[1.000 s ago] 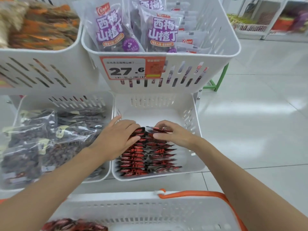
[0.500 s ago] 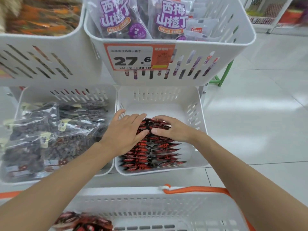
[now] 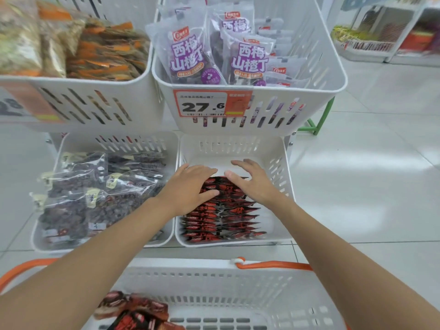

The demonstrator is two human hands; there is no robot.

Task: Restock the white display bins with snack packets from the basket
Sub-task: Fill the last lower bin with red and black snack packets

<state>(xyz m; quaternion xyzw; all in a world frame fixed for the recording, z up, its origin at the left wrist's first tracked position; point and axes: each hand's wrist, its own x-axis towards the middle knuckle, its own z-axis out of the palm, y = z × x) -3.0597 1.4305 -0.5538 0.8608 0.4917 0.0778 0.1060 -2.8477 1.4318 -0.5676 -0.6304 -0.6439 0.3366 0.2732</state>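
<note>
Two rows of red-and-black snack packets (image 3: 221, 222) stand on edge in the lower right white display bin (image 3: 281, 163). My left hand (image 3: 188, 189) rests flat on the far end of the left row, fingers straight. My right hand (image 3: 252, 182) lies over the far end of the right row with its fingers spread and relaxed. The back of that bin is bare. Below, the white basket (image 3: 214, 282) with orange handles (image 3: 273, 265) holds more red packets (image 3: 133, 310) at its left.
The lower left bin (image 3: 133, 141) holds clear bags of dark dried fruit. Above are a bin of purple-labelled bags (image 3: 247, 60) with a 27.6 price tag (image 3: 212, 103) and a bin of orange-brown snacks (image 3: 100, 53). Tiled floor and another shelf (image 3: 381, 32) lie to the right.
Both hands have slid further back along the packet rows, and the right hand's fingers have spread open. The view has tilted, showing more of the basket.
</note>
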